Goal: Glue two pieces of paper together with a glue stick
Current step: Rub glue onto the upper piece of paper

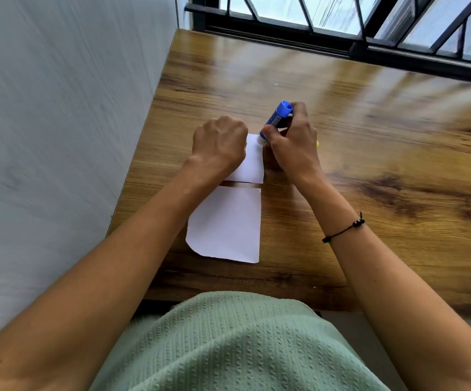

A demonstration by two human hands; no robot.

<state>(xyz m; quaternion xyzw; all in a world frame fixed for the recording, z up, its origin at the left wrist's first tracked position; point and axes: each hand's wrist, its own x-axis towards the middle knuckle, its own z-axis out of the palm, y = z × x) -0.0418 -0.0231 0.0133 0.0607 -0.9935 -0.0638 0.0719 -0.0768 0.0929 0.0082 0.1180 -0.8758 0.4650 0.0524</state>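
Observation:
Two white paper pieces lie on the wooden table (341, 193), one beyond the other with a thin gap between them. The near piece (225, 224) is bare. My left hand (218, 143), fingers curled under, presses down on the left part of the far piece (252, 162). My right hand (292, 139) grips a blue glue stick (278, 117), tilted, with its tip touching the far right corner of the far piece. A small yellow thing (317, 144), perhaps the cap, peeks out behind my right hand.
A pale wall (59, 136) runs along the table's left edge. A black-framed window (341, 32) lines the far edge. A black cord bracelet (344, 228) circles my right wrist. A green textured garment (228, 348) covers my lap at the near edge.

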